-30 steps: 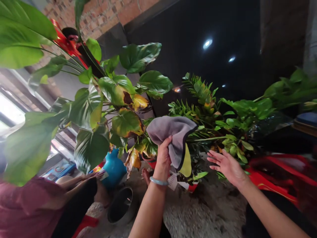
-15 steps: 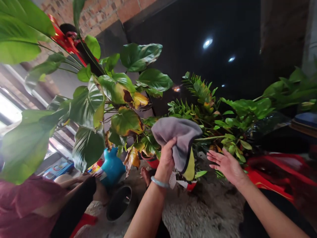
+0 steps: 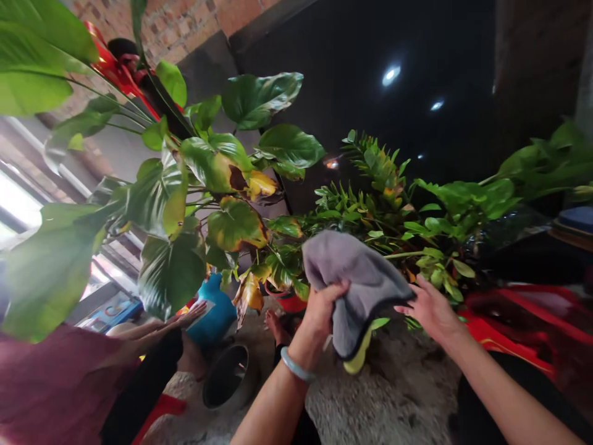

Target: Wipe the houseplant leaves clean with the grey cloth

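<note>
My left hand, with a pale bangle at the wrist, grips a grey cloth, its thumb lying on top. The cloth has a dark edge and a yellow-green underside that shows at its lower tip. At the cloth's right corner, the fingers of my right hand meet the fabric and appear to pinch it; part of this grip is hidden. Behind the cloth stand leafy plants. To its left hangs a large-leaved plant with several yellowed, browned leaves.
At the left, a person in a maroon top sits with a hand by a blue container. A dark bucket stands on the rough floor. Red plastic lies at the right. Behind the plants rises a glossy black panel.
The cloth has moved right and slightly down with my left hand, stretching out to my right hand, which was apart from it before. The other person's hand has shifted to the blue container.
</note>
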{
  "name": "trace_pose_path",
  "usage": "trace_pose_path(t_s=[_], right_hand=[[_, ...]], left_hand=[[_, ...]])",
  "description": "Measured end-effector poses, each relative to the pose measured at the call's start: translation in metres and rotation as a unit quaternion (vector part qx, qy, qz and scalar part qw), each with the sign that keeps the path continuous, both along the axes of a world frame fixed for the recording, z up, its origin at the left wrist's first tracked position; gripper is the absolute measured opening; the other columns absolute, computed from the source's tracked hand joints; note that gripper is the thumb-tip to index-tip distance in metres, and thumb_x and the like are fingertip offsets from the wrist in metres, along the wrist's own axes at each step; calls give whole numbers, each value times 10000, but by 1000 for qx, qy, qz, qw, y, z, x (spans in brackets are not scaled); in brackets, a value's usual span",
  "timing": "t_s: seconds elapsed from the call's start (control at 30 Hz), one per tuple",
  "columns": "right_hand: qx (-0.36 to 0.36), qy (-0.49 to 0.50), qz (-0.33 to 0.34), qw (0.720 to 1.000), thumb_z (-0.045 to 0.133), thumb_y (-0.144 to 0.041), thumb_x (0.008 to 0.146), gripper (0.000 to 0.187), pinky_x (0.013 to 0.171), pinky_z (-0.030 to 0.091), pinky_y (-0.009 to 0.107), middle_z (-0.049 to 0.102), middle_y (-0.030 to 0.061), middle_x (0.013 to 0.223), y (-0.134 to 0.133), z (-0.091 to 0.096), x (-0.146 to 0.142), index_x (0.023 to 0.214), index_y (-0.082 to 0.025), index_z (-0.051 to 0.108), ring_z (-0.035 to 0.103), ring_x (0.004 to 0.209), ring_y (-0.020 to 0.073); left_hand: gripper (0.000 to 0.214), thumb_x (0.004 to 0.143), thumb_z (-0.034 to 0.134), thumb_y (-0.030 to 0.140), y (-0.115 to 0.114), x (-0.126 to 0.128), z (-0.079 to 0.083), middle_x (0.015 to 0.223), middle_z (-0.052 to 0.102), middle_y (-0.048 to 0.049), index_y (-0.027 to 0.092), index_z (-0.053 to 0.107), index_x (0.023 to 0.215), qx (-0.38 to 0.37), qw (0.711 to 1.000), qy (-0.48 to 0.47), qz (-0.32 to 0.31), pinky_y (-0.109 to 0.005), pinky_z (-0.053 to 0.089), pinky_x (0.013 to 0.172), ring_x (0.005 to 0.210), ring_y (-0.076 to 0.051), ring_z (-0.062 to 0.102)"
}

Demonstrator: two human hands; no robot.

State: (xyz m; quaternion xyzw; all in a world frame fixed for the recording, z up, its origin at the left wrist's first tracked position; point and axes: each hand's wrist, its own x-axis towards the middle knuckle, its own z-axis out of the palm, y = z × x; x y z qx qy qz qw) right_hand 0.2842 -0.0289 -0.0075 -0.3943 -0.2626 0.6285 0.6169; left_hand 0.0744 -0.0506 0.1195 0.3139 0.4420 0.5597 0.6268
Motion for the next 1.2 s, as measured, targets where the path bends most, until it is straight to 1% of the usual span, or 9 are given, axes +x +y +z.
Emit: trace_pose_path(t_s=[0.1,0.3,0.37,0.57,0.67,0.87,0.93,1.13,1.2], right_hand=[[-23,18,-15,999,547,-591,824,419,822,565,490,769,148,1106,1,0,1,969,-249,741,648,1157,355],[-61,17,-11,998,533,-559,844,384,722,583,439,788,137,1019,1,2,4,920,-246,742,694,1048,343],[-71,14,-13,997,523,-544,850,373,728,583,431,790,131,1022,-1,3,3,915,-254,748,689,1067,335],[-29,15,-16,999,530,-596,842,441,773,577,437,773,162,1091,-3,5,-3,922,-223,752,662,1134,347],[-28,26,-25,999,519,-571,864,412,749,584,415,770,141,1113,-2,7,-4,939,-234,745,661,1143,330],[-75,12,-9,997,488,-502,889,377,765,594,412,773,119,1122,-1,12,-5,999,-247,743,654,1166,311],[-80,8,-13,997,475,-506,888,396,801,585,423,760,135,1157,-3,14,-6,985,-232,744,624,1214,317],[-28,11,-17,999,495,-625,839,488,938,523,505,744,146,1198,-6,14,-7,947,-231,762,548,1300,361],[-18,18,-19,999,483,-627,848,490,908,535,495,755,144,1167,-6,14,-8,929,-235,765,568,1274,362]], left_hand=[[527,474,830,193,24,6,13,911,769,-76,174,681,979,65,994,-21,86,-400,528,931,988,-291,693],[420,438,754,47,-13,3,-62,722,738,-53,169,665,830,-71,992,106,21,-402,562,737,746,-280,691],[453,409,761,16,-29,-3,-71,691,728,-41,175,654,820,-107,986,131,-2,-411,562,743,738,-284,689],[531,391,846,102,1,-14,1,801,751,-42,182,677,888,44,997,31,64,-406,560,801,813,-284,697],[437,481,800,126,22,-13,11,798,744,-9,206,665,889,79,985,0,156,-367,557,786,785,-235,686],[433,462,770,51,-29,-16,-82,750,734,-45,178,682,866,-93,989,113,-12,-404,562,763,796,-289,696],[524,428,793,46,-45,-21,-92,770,740,-38,190,687,921,-105,986,114,-59,-416,563,787,813,-291,700],[640,420,874,202,-6,-25,-13,892,763,-77,154,686,1030,57,997,22,41,-438,550,894,948,-318,703],[611,439,860,221,10,-22,-4,871,758,-55,167,680,1021,69,992,11,101,-419,552,882,925,-293,705]])
